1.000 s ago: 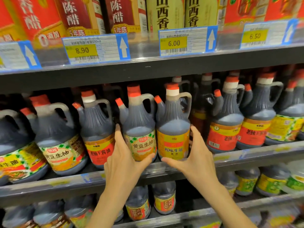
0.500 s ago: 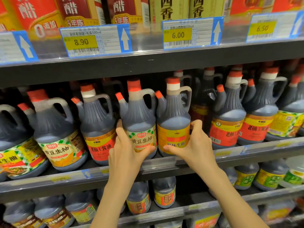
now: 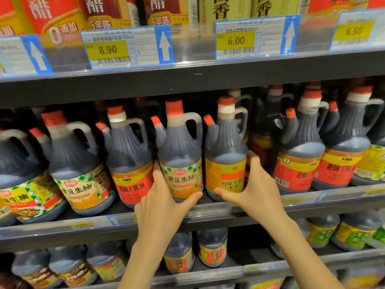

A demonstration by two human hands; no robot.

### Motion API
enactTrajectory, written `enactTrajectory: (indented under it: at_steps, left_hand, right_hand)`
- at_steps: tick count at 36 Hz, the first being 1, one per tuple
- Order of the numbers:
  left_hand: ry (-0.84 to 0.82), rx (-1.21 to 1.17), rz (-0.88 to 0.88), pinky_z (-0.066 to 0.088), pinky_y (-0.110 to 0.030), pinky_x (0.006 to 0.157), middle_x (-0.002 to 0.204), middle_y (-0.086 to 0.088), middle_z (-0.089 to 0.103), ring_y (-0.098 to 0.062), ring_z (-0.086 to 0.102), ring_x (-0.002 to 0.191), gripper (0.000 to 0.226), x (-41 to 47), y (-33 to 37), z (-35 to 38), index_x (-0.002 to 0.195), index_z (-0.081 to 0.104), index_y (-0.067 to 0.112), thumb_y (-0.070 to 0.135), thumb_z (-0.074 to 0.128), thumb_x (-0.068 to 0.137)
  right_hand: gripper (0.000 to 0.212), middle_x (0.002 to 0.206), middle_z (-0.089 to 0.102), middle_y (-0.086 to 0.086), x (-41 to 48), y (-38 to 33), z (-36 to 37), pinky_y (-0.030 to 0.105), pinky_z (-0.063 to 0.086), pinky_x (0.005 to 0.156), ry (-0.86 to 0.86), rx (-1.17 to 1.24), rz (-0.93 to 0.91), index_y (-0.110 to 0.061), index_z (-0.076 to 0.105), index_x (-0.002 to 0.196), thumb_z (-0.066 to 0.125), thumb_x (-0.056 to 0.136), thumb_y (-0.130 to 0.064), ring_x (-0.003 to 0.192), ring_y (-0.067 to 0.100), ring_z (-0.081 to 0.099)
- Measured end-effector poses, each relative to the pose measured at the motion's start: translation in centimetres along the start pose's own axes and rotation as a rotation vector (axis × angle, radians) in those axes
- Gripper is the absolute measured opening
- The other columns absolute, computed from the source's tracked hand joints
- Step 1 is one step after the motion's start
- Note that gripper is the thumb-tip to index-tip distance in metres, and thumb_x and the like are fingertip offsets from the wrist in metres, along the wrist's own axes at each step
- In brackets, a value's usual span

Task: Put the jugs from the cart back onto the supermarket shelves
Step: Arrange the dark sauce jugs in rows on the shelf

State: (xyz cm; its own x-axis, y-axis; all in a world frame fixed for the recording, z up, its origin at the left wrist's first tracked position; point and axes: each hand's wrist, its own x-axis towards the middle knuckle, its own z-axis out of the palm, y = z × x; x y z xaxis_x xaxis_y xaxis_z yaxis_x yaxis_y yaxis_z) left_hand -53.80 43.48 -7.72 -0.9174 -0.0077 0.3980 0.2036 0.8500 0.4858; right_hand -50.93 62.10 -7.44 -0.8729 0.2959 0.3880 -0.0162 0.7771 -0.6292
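Currently: my left hand [image 3: 162, 207] grips checked-label jug [image 3: 181, 161], my right hand [image 3: 256, 192] grips yellow-label jug [image 3: 226, 163] — fingers [image 3: 156, 174] wrapped round each, both on middle shelf [image 3: 302, 205] at twelve o'clock. I'd slide them back squarely — labels forward.

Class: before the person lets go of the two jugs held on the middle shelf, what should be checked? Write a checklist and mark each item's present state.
1. Left hand has a firm grip on the green-checked jug: ok.
2. Right hand has a firm grip on the orange-label jug: ok.
3. Both jugs stand upright: ok.
4. Both bases sit fully on the middle shelf: cannot tell, the thumbs cover part of them.
5. Both labels face the aisle: ok.
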Motion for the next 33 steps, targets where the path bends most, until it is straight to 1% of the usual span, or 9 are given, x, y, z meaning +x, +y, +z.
enactTrajectory:
  at_steps: [2,4,7,10,16,24,28,31,33]
  left_hand:
    - [-0.019,0.025,-0.044,0.039,-0.038,0.07,0.114,-0.003,0.063,-0.033,0.061,0.105,0.095,-0.1,0.2,0.1,0.135,0.027,0.016,0.072,0.062,0.067]
    - [-0.03,0.02,-0.074,0.037,-0.037,0.069,0.112,-0.003,0.062,-0.032,0.06,0.104,0.08,0.1,0.2,0.3,0.121,0.033,0.014,0.069,0.062,0.071]
    - [-0.044,0.013,-0.1,0.033,-0.034,0.066,0.105,-0.003,0.062,-0.031,0.06,0.104,0.065,0.3,0.3,0.3,0.102,0.031,0.017,0.066,0.063,0.073]
    - [-0.011,0.012,-0.122,0.031,-0.033,0.065,0.106,-0.004,0.064,-0.032,0.059,0.105,0.07,0.3,0.5,0.5,0.108,0.037,0.014,0.067,0.064,0.072]
    - [0.067,0.012,-0.154,0.034,-0.034,0.064,0.107,-0.004,0.066,-0.032,0.061,0.103,0.077,0.0,0.6,1.0,0.118,0.041,0.014,0.068,0.065,0.068]
    - [0.076,-0.029,-0.132,0.053,-0.044,0.076,0.111,-0.004,0.069,-0.029,0.064,0.104,0.085,0.1,0.1,1.2,0.122,0.046,0.018,0.073,0.066,0.06]
    - [0.186,-0.15,-0.059,0.055,-0.038,0.083,0.117,-0.001,0.068,-0.02,0.064,0.107,0.092,-1.0,-0.3,1.0,0.131,0.053,0.016,0.074,0.06,0.06]
    - [0.397,-0.229,0.047,0.046,-0.021,0.09,0.118,-0.006,0.067,-0.018,0.063,0.105,0.07,-2.7,-0.1,1.4,0.124,0.061,0.008,0.052,0.07,0.071]
    - [0.472,-0.249,0.15,0.047,-0.027,0.09,0.112,-0.005,0.068,-0.018,0.063,0.102,0.051,-3.9,0.5,2.5,0.115,0.066,0.007,0.045,0.071,0.08]
  right_hand:
    - [0.113,0.128,0.057,-0.001,-0.2,-0.2,0.1,0.044,0.052,0.083,0.008,-0.076,-0.003,-0.021,0.018,0.144,0.074,0.055,-0.065,0.112,0.027,0.059]
    - [0.114,0.126,0.059,0.0,-0.1,-0.2,0.3,0.043,0.05,0.085,-0.008,-0.111,0.04,-0.02,0.017,0.146,0.073,0.058,-0.065,0.113,0.029,0.058]
    - [0.092,0.116,0.064,0.003,0.4,0.0,0.4,0.043,0.05,0.083,-0.04,-0.13,0.11,-0.017,0.038,0.128,0.075,0.058,-0.065,0.109,0.029,0.059]
    - [0.086,0.111,0.067,0.005,0.6,0.2,0.6,0.045,0.052,0.081,-0.017,-0.09,0.144,-0.017,0.043,0.115,0.077,0.052,-0.065,0.106,0.03,0.061]
    - [0.088,0.109,0.066,0.007,0.6,-0.4,0.9,0.041,0.05,0.079,0.035,-0.143,0.173,-0.015,0.042,0.118,0.078,0.054,-0.064,0.105,0.033,0.061]
    - [0.091,0.114,0.062,0.003,0.8,-0.3,0.6,0.041,0.05,0.078,0.001,-0.196,0.133,-0.015,0.038,0.119,0.074,0.056,-0.07,0.106,0.031,0.06]
    - [0.095,0.119,0.059,0.002,1.4,1.2,-0.1,0.045,0.051,0.086,-0.121,-0.021,0.037,-0.017,0.034,0.122,0.081,0.051,-0.061,0.111,0.027,0.058]
    - [0.089,0.119,0.057,-0.004,2.3,2.4,-1.0,0.029,0.051,0.088,-0.276,0.255,-0.003,-0.022,0.035,0.124,0.089,0.055,-0.039,0.112,0.016,0.057]
    - [0.093,0.121,0.055,-0.007,3.0,2.7,-1.7,0.018,0.051,0.08,-0.353,0.437,0.005,-0.023,0.033,0.134,0.088,0.059,-0.025,0.112,0.011,0.057]
